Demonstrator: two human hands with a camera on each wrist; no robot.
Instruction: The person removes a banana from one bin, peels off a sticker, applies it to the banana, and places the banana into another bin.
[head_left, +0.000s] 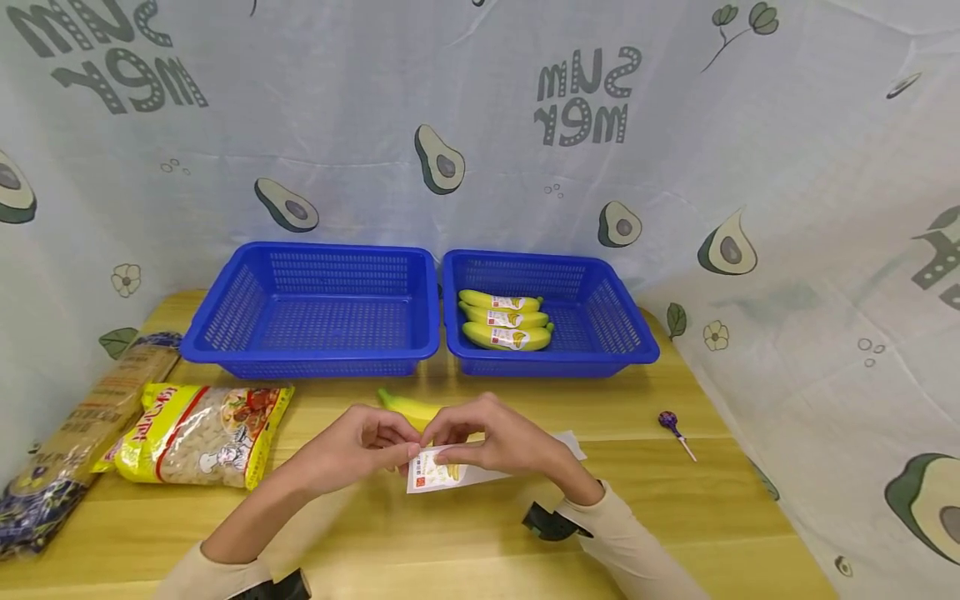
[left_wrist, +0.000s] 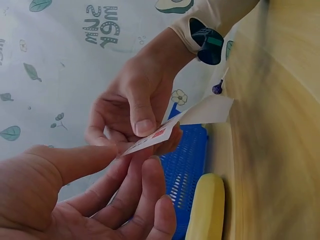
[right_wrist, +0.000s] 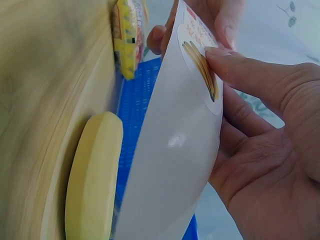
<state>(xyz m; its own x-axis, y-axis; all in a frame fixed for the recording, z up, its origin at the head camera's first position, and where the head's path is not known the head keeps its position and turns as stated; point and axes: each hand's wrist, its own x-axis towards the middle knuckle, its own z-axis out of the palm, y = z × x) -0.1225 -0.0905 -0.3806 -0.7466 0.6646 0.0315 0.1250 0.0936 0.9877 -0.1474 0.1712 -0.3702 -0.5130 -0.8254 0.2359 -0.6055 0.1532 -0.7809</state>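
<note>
Both hands hold a white sticker sheet [head_left: 474,476] above the table, printed with a banana label at its left end. My left hand [head_left: 360,450] pinches a corner at that end between thumb and fingertips. Close beside it, my right hand [head_left: 498,437] pinches the sheet, its thumb over the label's banana picture [right_wrist: 202,70]. The rest of the sheet trails to the right, slightly bent. Behind the hands a yellow banana [head_left: 408,406] with a green tip lies on the table, partly hidden; its side seen in the right wrist view bears no label.
A blue basket [head_left: 311,357] stands at the back left. The blue basket [head_left: 562,362] beside it holds three labelled bananas [head_left: 510,337]. At left lie a yellow food bag [head_left: 202,437] and a long brown package [head_left: 93,412]. A purple-wrapped lollipop [head_left: 670,422] lies at right.
</note>
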